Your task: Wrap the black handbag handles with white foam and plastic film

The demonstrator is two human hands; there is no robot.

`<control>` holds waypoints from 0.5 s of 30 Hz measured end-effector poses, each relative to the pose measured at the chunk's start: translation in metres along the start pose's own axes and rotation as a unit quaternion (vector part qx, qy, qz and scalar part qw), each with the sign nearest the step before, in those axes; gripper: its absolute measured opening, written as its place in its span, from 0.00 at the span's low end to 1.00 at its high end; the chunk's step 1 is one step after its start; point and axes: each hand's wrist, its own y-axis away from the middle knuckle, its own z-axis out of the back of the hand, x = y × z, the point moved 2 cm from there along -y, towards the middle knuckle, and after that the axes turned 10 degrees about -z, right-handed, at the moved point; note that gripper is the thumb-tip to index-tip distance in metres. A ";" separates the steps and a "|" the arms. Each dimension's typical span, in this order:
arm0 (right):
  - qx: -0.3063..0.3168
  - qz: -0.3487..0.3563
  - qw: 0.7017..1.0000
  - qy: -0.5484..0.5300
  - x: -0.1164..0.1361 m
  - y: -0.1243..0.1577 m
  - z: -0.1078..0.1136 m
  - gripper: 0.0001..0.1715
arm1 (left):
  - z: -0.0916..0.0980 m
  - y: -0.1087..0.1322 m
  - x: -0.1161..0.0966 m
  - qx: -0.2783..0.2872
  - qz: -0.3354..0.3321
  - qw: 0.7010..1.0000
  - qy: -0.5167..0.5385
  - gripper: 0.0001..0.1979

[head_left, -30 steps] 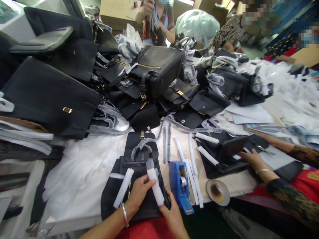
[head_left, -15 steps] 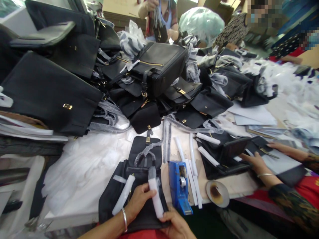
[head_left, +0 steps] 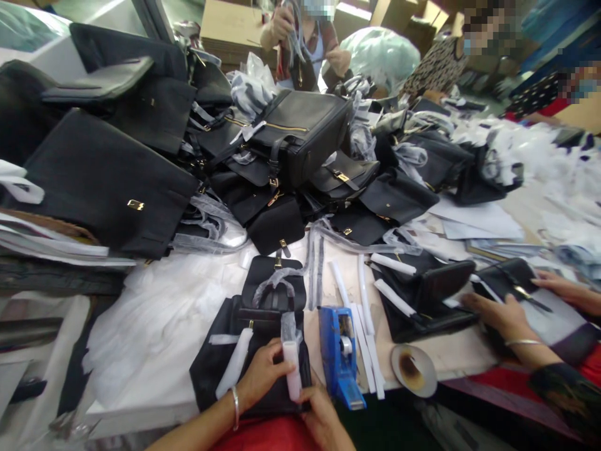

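A black backpack (head_left: 212,351) lies before me with its flap (head_left: 251,279) laid out away from me. My left hand (head_left: 265,373) is closed around the side of a shoulder strap wrapped in white foam (head_left: 292,369), thumb on top. My right hand (head_left: 320,404) pinches the strap's lower end. Clear film covers the strap's upper end. The other strap, also in white foam (head_left: 235,363), rests on the bag to the left. A carry handle in clear film (head_left: 275,282) loops over the flap.
A blue tape dispenser (head_left: 335,351) stands right of the bag, with white foam strips (head_left: 364,313) beside it. A round dish with a brown stain (head_left: 413,369) sits near the edge. A co-worker's hands (head_left: 507,319) handle another black bag. Black bags (head_left: 305,125) are heaped behind; white sheeting (head_left: 145,326) lies left.
The foam-wrapped strap now stands straighter, and my right hand has moved slightly up and left with its lower end. The co-worker's hands have shifted right with a black flap.
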 end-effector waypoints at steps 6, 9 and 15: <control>-0.104 0.008 0.940 0.324 -0.001 -0.008 0.011 0.46 | 0.001 0.006 0.009 0.019 0.005 1.000 0.018 0.11; -0.136 0.004 0.897 0.420 0.005 -0.011 0.019 0.35 | 0.005 0.007 0.007 0.035 0.007 0.999 0.021 0.14; -0.188 0.001 0.807 0.559 0.011 -0.013 0.018 0.25 | 0.018 0.003 0.014 0.081 0.006 0.995 0.052 0.20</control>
